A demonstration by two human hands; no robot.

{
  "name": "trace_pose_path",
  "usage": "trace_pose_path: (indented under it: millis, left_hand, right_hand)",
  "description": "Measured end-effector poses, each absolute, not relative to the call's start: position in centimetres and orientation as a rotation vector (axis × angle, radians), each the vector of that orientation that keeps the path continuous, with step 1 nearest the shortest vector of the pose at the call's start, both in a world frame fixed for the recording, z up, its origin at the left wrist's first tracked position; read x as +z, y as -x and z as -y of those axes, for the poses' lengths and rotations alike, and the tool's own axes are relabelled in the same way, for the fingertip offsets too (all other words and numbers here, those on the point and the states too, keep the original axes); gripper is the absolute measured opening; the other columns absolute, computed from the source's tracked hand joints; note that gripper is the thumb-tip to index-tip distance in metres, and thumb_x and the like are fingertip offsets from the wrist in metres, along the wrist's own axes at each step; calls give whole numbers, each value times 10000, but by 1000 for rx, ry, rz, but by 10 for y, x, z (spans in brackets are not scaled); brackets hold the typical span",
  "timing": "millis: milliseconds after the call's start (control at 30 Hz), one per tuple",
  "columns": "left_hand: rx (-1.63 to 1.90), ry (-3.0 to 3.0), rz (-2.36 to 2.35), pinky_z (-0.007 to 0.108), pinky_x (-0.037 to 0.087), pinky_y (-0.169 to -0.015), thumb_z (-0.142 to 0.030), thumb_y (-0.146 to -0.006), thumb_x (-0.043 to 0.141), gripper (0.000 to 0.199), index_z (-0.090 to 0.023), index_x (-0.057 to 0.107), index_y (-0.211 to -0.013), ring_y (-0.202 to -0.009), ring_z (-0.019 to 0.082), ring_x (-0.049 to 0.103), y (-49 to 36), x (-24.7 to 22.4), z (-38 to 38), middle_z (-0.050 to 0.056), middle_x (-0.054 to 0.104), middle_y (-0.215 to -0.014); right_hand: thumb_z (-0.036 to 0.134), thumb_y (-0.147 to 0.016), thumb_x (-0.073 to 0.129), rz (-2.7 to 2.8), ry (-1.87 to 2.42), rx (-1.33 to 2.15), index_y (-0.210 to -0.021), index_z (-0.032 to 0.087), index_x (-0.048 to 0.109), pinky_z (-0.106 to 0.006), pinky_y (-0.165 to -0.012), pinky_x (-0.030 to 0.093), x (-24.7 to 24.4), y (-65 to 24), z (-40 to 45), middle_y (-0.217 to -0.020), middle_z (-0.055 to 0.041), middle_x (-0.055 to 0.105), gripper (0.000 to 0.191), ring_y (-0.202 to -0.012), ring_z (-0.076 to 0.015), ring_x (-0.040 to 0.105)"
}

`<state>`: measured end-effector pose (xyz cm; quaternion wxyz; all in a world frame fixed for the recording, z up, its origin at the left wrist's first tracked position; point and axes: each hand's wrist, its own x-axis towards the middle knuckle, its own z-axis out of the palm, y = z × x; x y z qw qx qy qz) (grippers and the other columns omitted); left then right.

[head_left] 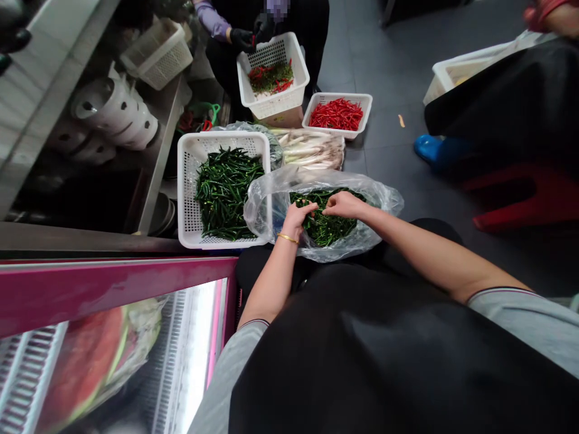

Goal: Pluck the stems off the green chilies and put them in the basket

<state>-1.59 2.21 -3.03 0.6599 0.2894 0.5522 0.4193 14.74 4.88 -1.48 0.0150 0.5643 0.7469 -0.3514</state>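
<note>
A clear plastic bag (384, 196) full of thin green chili peppers (332, 232) lies open in front of me. Over its left part is my left hand (296, 218), wearing a gold bangle (288, 238), its fingers curled around some green chili peppers. My right hand (346, 205) is just to the right, thumb and fingertips pinched together; anything between them is too small to make out. To the left, more green chili peppers (228, 193) fill much of a white perforated basket (184, 193).
Long white-stemmed vegetables (312, 147) lie beyond the bag, near a basket of red chilies (337, 114). A black-gloved co-worker (242, 39) works over another white basket (296, 96). At left stands a pink-framed glass-topped case (113, 289); at right, a red stool (520, 193).
</note>
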Motion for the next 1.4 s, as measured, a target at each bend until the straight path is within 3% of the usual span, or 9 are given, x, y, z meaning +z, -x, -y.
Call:
trace_pose_path:
  millis: [233,367,500,633,800,900,1000,1133,1400]
  left_hand:
    - [994,-712,-1273,232,383,-543,-241,-519,786,295,-145,564,-688,-526,83,486,0,-33,-24,-21,585,-601]
    - [852,-802,-1100,244,388,-513,-287,-539,785,322,-136,591,-746,-508,92,495,13,-21,-20,4,629,-632]
    - [844,-830,-1059,247,377,-499,-333,-528,805,361,-130,582,-726,-474,82,472,10,-10,-15,-10,603,-592]
    - [860,-791,-1021,246,394,-537,-356,-534,811,413,-132,591,-802,-526,88,510,4,-5,-7,4,630,-659]
    - [935,-804,-985,252,414,-579,-372,-580,786,352,-130,608,-763,-552,93,508,1,-3,4,-9,579,-614]
    - [977,-869,-1050,258,419,-596,-368,-612,762,317,-137,615,-773,-561,99,501,1,0,8,-12,567,-617]
    - [1009,-1086,-1257,264,421,-691,-271,-616,749,222,-154,615,-749,-691,138,545,0,1,8,5,591,-690]
    - [956,-1287,-1517,273,406,-771,-137,-573,727,198,-179,609,-726,-843,192,568,-1,-8,10,23,600,-733]
    - [788,-899,-1003,254,405,-545,-332,-594,748,291,-135,618,-763,-519,103,499,33,-6,17,-11,581,-602]
  right_hand:
    - [306,-824,536,-2389,-1502,-673,-886,151,710,-317,-700,458,-1,-162,-25,-925,-144,711,241,-864,-265,655]
    - [345,-845,540,-2322,-1719,-1337,-957,151,672,-272,-615,480,2,-166,-41,-857,-97,711,260,-691,-186,654]
    - [353,-827,594,-2082,-2020,-2156,-796,152,588,-205,-459,439,7,-148,-47,-591,-10,624,204,-470,-97,546]
    - [384,-756,684,-1884,-2242,-2394,-734,169,533,-205,-446,452,11,-145,-44,-564,9,596,263,-459,-91,541]
    - [501,-698,703,-1957,-1951,-2490,-764,166,563,-253,-528,505,14,-157,-28,-573,-13,615,369,-525,-126,590]
    - [474,-762,625,-2232,-1959,-2245,-806,167,574,-274,-578,501,17,-158,-16,-614,-21,634,315,-557,-137,592]
    - [326,-823,530,-2583,-2050,-1454,-839,156,600,-281,-661,467,20,-151,-7,-754,-70,671,184,-693,-174,616]
    - [196,-849,439,-2621,-1842,-565,-990,91,627,-293,-682,411,14,-144,-4,-1022,-186,644,257,-826,-233,625]
    - [440,-919,392,-2677,-1309,-871,-1000,186,654,-248,-652,354,28,-156,-12,-871,-69,683,373,-764,-178,595]
